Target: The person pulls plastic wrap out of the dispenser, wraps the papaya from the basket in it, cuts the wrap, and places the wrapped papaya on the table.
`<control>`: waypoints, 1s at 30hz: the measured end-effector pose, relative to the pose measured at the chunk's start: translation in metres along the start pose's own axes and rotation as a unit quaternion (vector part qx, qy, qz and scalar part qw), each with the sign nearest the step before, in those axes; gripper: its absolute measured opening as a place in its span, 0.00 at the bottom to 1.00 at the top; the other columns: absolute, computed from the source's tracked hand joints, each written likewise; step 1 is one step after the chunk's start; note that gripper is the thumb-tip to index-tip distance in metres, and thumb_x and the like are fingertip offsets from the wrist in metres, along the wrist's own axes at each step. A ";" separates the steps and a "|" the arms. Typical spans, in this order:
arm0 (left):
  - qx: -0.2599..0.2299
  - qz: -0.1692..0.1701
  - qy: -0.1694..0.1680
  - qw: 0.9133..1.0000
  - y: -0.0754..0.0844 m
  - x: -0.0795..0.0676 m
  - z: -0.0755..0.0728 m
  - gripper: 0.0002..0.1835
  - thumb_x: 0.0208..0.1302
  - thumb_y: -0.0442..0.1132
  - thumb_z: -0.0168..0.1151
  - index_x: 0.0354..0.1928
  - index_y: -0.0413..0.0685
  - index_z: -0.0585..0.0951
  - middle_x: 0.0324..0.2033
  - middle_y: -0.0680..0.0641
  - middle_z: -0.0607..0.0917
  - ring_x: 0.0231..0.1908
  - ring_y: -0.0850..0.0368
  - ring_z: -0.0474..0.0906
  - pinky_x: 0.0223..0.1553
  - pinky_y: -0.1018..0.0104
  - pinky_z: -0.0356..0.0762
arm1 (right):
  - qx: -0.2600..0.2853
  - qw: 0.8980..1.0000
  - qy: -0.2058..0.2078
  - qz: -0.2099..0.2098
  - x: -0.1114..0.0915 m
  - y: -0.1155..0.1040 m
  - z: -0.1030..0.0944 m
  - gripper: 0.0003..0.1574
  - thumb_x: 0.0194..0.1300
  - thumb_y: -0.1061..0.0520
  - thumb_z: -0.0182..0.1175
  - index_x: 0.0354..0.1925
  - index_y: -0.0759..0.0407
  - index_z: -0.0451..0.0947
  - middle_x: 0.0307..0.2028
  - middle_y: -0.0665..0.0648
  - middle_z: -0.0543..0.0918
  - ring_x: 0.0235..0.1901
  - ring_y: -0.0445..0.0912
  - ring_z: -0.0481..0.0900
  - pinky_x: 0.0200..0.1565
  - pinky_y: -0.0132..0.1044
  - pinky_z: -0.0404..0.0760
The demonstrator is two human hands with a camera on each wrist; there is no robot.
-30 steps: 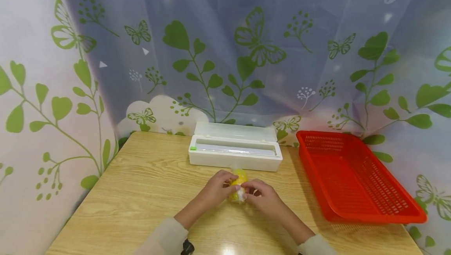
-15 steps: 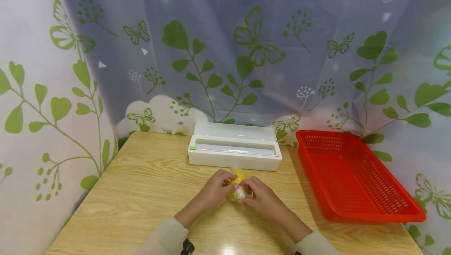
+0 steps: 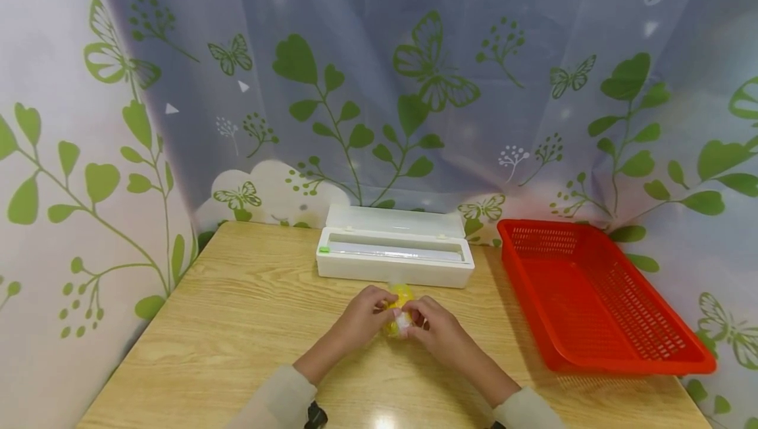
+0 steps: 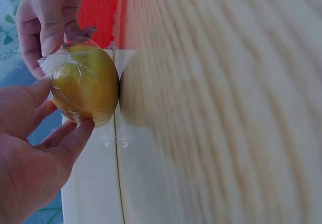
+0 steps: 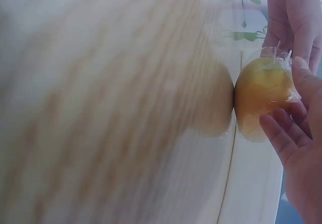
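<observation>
A round yellow fruit [image 3: 403,295] wrapped in clear cling film [image 4: 54,61] rests on the wooden table, between both hands. Its skin is smooth and golden; the exact kind cannot be told. My left hand [image 3: 362,314] holds the fruit from the left, fingers and thumb curled about it, as the left wrist view shows. From the other side my right hand [image 5: 306,148] grips it, its thumb on the bunched film at the top and its fingertips against the fruit's side. The fruit's underside and part of its top are hidden.
Just behind the hands stands a white cling film dispenser [image 3: 395,271], its clear lid [image 3: 395,221] raised and a film roll [image 3: 394,252] inside. A red plastic basket [image 3: 592,310] sits on the right of the table. A patterned curtain hangs behind.
The right hand's fingers have shifted slightly left, curling closer over the film on the fruit. The left hand, dispenser and basket stay in place.
</observation>
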State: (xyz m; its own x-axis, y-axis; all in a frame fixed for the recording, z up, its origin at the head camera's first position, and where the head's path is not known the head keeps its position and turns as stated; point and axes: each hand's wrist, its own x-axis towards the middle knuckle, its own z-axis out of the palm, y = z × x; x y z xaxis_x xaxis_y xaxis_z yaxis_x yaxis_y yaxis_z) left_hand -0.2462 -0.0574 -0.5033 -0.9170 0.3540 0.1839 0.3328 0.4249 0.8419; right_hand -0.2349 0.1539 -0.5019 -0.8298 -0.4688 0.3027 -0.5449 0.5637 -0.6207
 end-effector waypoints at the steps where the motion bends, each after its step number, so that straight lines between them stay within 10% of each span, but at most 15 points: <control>1: 0.001 0.003 0.000 1.000 0.000 0.000 0.000 0.17 0.72 0.43 0.62 0.57 0.43 0.83 0.54 0.44 0.79 0.52 0.50 0.79 0.55 0.59 0.81 | 0.005 1.000 0.002 0.003 0.000 0.000 0.000 0.17 0.63 0.56 0.70 0.49 0.52 0.79 0.35 0.45 0.74 0.35 0.38 0.73 0.36 0.29 0.78; 30: 0.040 0.002 -0.004 0.999 0.008 0.001 0.006 0.19 0.71 0.47 0.64 0.57 0.43 0.82 0.44 0.51 0.80 0.40 0.60 0.73 0.43 0.69 0.77 | 0.130 0.988 0.017 0.077 0.000 -0.001 -0.001 0.07 0.68 0.56 0.66 0.43 0.56 0.84 0.34 0.53 0.80 0.35 0.43 0.79 0.34 0.36 0.86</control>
State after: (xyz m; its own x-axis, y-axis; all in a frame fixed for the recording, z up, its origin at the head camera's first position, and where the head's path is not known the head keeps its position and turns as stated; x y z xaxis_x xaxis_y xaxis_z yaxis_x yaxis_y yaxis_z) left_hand -0.2433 -0.0492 -0.4995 -0.9140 0.3621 0.1830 0.3533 0.4887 0.7977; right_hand -0.2341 0.1542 -0.5002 -0.9064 -0.3661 0.2109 -0.3658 0.4303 -0.8253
